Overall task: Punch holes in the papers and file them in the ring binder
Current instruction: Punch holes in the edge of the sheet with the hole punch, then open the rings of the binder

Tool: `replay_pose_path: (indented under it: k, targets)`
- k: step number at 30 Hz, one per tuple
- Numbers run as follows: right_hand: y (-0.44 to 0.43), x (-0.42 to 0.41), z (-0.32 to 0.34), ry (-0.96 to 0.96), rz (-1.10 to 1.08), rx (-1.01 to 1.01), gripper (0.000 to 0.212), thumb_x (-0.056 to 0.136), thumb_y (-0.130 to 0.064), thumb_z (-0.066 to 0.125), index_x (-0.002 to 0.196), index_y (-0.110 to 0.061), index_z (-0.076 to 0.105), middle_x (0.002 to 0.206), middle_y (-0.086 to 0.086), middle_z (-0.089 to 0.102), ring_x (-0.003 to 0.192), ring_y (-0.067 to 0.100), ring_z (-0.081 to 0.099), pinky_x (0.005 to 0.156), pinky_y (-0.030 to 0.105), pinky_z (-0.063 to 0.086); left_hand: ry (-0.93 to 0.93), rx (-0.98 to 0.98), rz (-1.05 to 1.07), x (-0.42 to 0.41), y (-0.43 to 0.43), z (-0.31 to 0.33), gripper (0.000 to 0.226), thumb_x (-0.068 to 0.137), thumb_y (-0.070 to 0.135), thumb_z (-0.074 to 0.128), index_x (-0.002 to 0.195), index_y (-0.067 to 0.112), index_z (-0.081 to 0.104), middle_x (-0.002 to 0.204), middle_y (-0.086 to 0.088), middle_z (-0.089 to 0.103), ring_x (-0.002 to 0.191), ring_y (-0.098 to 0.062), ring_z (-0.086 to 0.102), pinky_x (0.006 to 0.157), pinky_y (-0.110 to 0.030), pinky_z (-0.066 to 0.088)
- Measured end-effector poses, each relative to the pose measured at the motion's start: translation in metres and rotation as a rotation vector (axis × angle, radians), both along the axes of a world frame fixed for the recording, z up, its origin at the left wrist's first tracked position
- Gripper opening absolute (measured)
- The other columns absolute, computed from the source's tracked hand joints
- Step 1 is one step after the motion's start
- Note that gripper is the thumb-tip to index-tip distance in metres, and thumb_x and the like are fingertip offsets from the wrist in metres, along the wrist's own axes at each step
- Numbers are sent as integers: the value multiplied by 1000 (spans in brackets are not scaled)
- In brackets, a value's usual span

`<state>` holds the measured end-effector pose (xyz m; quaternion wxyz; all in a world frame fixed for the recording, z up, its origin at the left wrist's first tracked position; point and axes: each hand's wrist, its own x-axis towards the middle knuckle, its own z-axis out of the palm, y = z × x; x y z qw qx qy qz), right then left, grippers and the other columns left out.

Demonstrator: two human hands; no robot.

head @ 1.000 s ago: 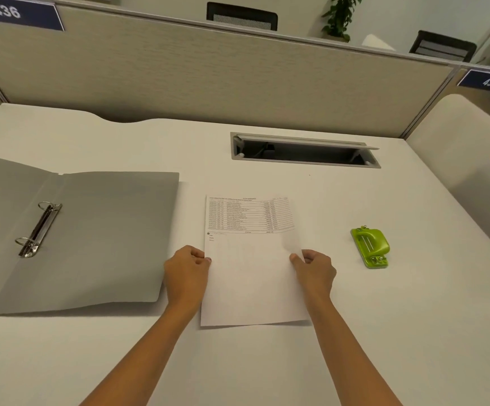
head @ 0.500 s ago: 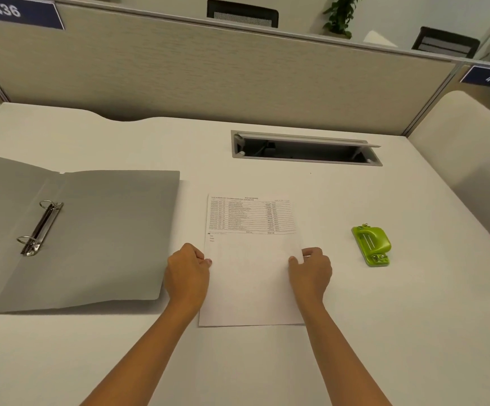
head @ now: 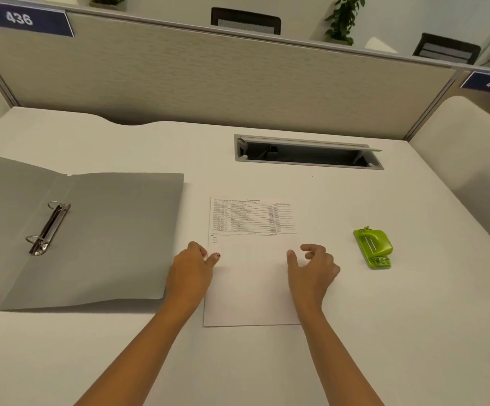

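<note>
A white printed paper (head: 252, 276) lies flat on the desk in front of me. My left hand (head: 192, 269) rests at its left edge, thumb touching the sheet. Over the paper's right edge hovers my right hand (head: 314, 268), fingers spread and holding nothing. A grey ring binder (head: 91, 238) lies open to the left, its metal rings (head: 47, 228) closed and bare. A small green hole punch (head: 374, 247) sits on the desk to the right of the paper.
A white desk (head: 384, 332) is bounded at the back by a beige partition (head: 223, 80). A cable slot (head: 308, 153) with its lid raised lies behind the paper. A cream chair back (head: 472, 159) stands at the right.
Both hands have let go of the paper, which now lies flat. The right hand has opened and lifted slightly off the right edge.
</note>
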<state>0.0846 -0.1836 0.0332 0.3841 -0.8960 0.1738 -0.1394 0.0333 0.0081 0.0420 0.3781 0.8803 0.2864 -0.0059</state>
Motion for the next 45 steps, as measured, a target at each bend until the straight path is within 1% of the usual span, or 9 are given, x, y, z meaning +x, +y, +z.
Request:
replay_pose_path:
  k: [4,11,16,20,26,31,38,42,45]
  targets:
    - [15,-6,12,-142,112,51,23,82,-20,70,103,-16,61,96,3,56,95,14,35,81,33,43,-43,5,18,-6,-1,7,31,92,41,55,113,17,56,97,-2,69,80,-24,67,76,-39,58]
    - [47,-19,39,-235,350,101,17,86,-18,66,102,-19,61,101,-3,56,98,6,39,78,5,33,-377,-67,33,-24,4,35,13,94,30,55,101,22,63,93,1,70,73,-12,68,68,-38,60]
    - [80,-38,54,-262,493,178,14,87,-19,66,101,-21,62,100,-6,58,99,7,47,79,10,38,-547,106,29,-54,20,37,12,93,22,58,99,17,67,88,6,67,74,-8,60,69,-19,49]
    - [106,-56,60,-254,667,194,15,88,-17,64,102,-21,61,100,-8,57,97,5,48,80,8,37,-576,131,99,-78,50,26,19,97,11,48,104,14,66,100,-1,66,90,-17,59,80,-30,52]
    - [146,-75,50,-178,932,41,20,91,-18,59,112,-19,59,111,-7,56,102,3,46,85,3,32,-541,165,200,-108,105,17,23,98,10,44,111,14,64,110,-1,64,105,-21,58,92,-41,49]
    - [178,-83,35,-286,1134,-329,31,93,-11,50,122,-9,61,122,7,61,116,22,54,99,28,42,-462,197,278,-124,150,9,32,99,7,41,125,11,58,132,-7,58,124,-26,52,103,-34,39]
    - [213,-89,1,-27,1331,-657,57,102,-40,19,152,-13,19,160,14,17,148,29,12,121,40,-1,29,380,90,-130,199,-37,74,95,35,51,152,10,12,161,-8,-11,146,-39,6,113,-53,19]
    - [206,-90,-21,30,1338,-649,90,86,-62,-16,153,-13,18,161,11,14,149,29,9,119,37,-8,104,448,64,-136,201,-48,73,95,44,45,152,10,15,161,-13,1,146,-36,10,116,-49,16]
    - [197,-92,-30,36,1333,-596,93,80,-63,-19,153,-17,17,162,5,9,150,22,4,119,32,-10,64,494,71,-141,196,-50,70,96,45,43,151,7,21,158,-16,18,144,-38,19,115,-51,19]
